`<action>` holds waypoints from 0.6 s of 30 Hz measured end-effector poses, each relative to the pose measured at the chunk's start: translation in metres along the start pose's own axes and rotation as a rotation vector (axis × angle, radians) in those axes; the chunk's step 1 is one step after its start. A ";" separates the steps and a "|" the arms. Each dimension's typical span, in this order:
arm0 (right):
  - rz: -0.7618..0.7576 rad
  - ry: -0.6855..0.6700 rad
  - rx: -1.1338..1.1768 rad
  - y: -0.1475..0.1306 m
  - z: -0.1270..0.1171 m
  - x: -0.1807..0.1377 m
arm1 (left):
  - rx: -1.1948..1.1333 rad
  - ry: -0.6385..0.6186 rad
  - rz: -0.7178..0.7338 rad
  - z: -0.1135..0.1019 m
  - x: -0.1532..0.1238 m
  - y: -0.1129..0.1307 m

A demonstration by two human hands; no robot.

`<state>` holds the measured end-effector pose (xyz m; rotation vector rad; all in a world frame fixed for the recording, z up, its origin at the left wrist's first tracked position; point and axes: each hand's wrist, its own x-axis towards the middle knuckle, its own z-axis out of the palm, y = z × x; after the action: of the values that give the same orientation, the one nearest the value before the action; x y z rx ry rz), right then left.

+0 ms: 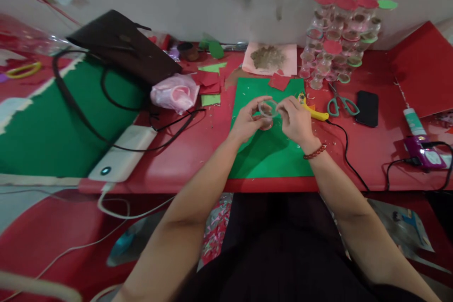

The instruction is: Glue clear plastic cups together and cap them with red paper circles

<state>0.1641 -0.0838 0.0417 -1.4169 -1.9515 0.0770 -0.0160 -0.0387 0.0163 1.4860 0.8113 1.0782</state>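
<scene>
Over the green sheet (pixel 272 155), my left hand (pixel 247 120) grips a small clear plastic cup (pixel 268 109) with its round opening tilted toward me. A reddish disc shows at the cup's lower end. My right hand (pixel 296 121), with a beaded bracelet at the wrist, is pinched close to the cup's right rim; whatever its fingertips hold is too small to make out. Just beyond that hand lies a yellow glue gun (pixel 316 113) with a black cord. Tiny pale scraps dot the sheet.
Stacked clear cups with paper discs (pixel 332 33) stand at the back right. Grey-handled scissors (pixel 342 105) and a black phone (pixel 367 108) lie nearby. A pink paper (pixel 249 61) holds brown grains. Left are a dark bag (pixel 123 52) and a white power bank (pixel 122 155).
</scene>
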 end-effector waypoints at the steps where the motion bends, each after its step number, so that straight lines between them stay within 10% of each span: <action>1: 0.008 0.017 0.041 0.000 0.000 0.000 | 0.001 -0.012 0.001 0.000 -0.001 0.002; 18: -0.100 0.020 0.241 0.013 -0.012 0.002 | 0.013 -0.004 0.043 -0.008 0.000 0.002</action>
<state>0.1813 -0.0809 0.0458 -1.1577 -1.9217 0.2424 -0.0234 -0.0364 0.0182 1.5218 0.7877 1.1033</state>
